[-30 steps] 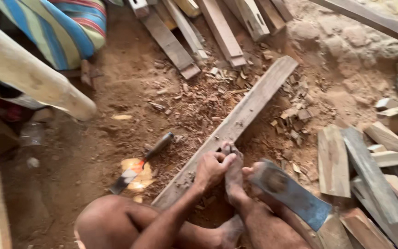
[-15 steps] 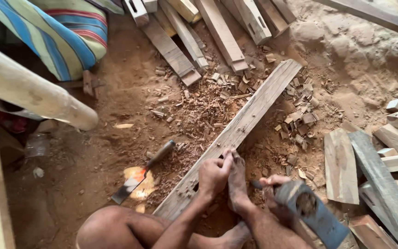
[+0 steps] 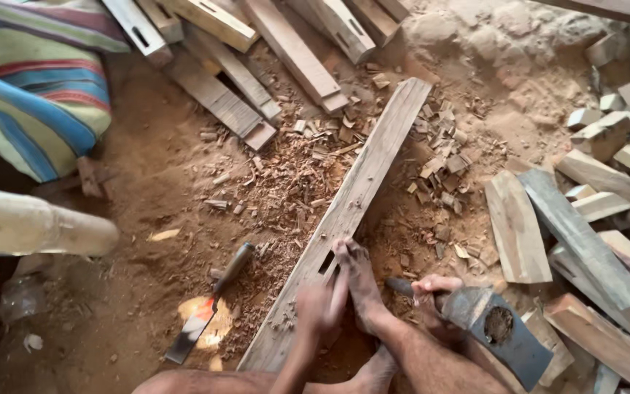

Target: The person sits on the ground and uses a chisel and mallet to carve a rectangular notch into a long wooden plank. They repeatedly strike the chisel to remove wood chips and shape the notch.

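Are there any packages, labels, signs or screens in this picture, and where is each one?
None can be seen: no package, label, sign or screen.
The left hand rests on a long wooden plank on the dirt floor.
The right hand grips an axe.

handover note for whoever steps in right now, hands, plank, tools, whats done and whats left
Left hand: on the long plank beside its mortise slot; blurred, grip unclear.
Right hand: gripping an axe, head held low beside the plank.
A foot pins the plank.
Chisel lies on the dirt left of the plank.
Done: slot partly cut, chips scattered around.
Left: slot depth can't be judged.
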